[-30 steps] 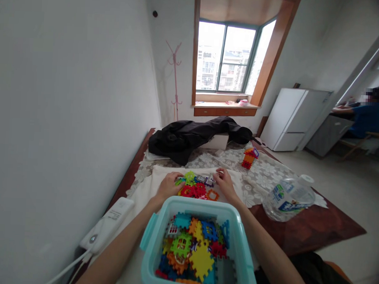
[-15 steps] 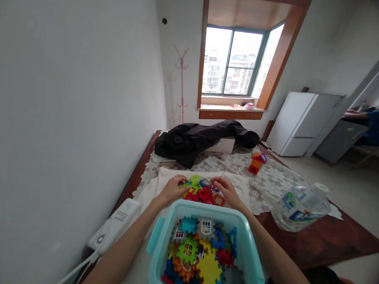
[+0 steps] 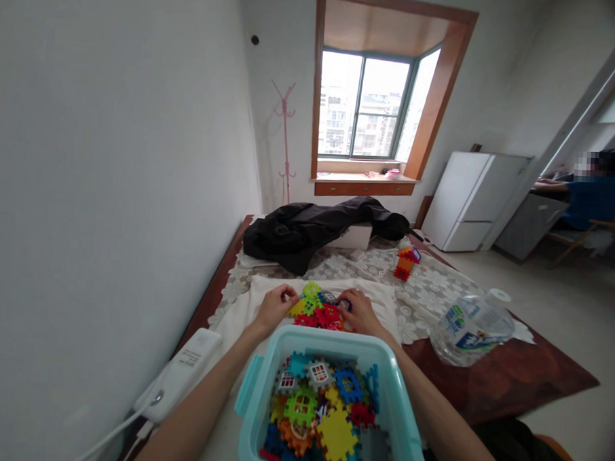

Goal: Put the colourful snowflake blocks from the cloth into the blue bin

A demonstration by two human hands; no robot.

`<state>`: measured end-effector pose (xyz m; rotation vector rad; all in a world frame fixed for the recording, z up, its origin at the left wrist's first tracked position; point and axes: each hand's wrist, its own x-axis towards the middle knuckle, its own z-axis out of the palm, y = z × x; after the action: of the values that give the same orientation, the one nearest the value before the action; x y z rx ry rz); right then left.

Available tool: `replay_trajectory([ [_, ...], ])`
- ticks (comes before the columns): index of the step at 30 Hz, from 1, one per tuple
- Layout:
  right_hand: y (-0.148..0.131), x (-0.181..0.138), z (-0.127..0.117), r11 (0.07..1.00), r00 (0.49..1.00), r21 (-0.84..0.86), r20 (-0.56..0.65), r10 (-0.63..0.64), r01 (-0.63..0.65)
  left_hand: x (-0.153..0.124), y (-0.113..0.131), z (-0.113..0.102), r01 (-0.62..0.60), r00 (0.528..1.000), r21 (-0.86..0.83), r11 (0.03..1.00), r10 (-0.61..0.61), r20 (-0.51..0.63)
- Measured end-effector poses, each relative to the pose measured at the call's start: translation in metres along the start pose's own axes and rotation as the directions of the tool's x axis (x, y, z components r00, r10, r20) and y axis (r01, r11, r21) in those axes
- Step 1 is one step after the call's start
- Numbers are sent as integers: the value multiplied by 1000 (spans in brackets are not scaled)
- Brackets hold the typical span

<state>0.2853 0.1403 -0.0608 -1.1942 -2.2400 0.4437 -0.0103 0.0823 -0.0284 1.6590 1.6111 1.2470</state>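
Beyond the tub, a pile of toothed plastic building pieces in red, green, yellow and blue lies on a white cloth. At the pile's left edge my left hand is curled, thumb and fingertips pinching a yellow building piece. My right hand bends over the right side, its fingers closed on a dark purple building piece; part of that piece is hidden. Between my forearms stands a light teal tub holding many more such pieces, among them a large yellow one.
A small orange block tower and a large clear plastic bottle stand to the right. Black cloth lies across the table's far end. A white power strip sits at the left by the wall. A person in blue sits far right.
My left hand has drawn slightly away from the green pieces to the yellow one. My right fingers have closed over the dark purple piece. The view has turned slightly right.
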Motion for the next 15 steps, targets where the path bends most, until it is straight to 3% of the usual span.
replay_trajectory([
  [4,3,1,-1,1000,1000,-20,-14,19,-19,6,8,-5,87,995,-172,981,-93,-27],
  [10,6,1,-8,999,999,36,-26,-39,40,5,42,-18,211,977,-360,909,-211,40],
  [13,6,4,-7,984,996,178,-83,34,-19,-2,63,-22,210,976,-425,881,-162,146],
  [15,4,8,-6,924,984,372,-110,142,-91,-6,72,-23,171,952,-443,880,-32,304],
])
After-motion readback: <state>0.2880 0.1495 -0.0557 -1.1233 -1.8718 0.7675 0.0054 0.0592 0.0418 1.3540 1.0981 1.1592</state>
